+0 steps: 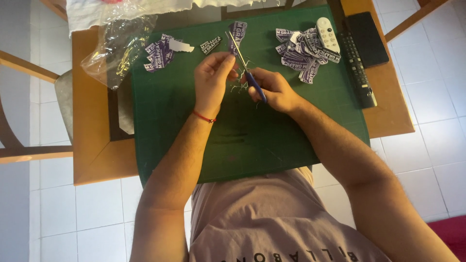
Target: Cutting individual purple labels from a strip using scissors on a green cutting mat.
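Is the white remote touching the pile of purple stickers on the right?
Touching. The head view shows the white remote lying partly on top of the pile of purple stickers, its lower end overlapping them with no gap.

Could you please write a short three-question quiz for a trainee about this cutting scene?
1. True or false: the right hand holds blue-handled scissors.
2. Which lies beside the larger sticker pile? A) white remote B) a mug C) a stapler
3. What does the left hand pinch against the blades, and what colour is the cutting mat?

Key
1. True.
2. A; a black remote lies further right.
3. A purple printed sticker; green. A smaller sticker pile lies on the left side of the mat, next to a clear plastic bag.
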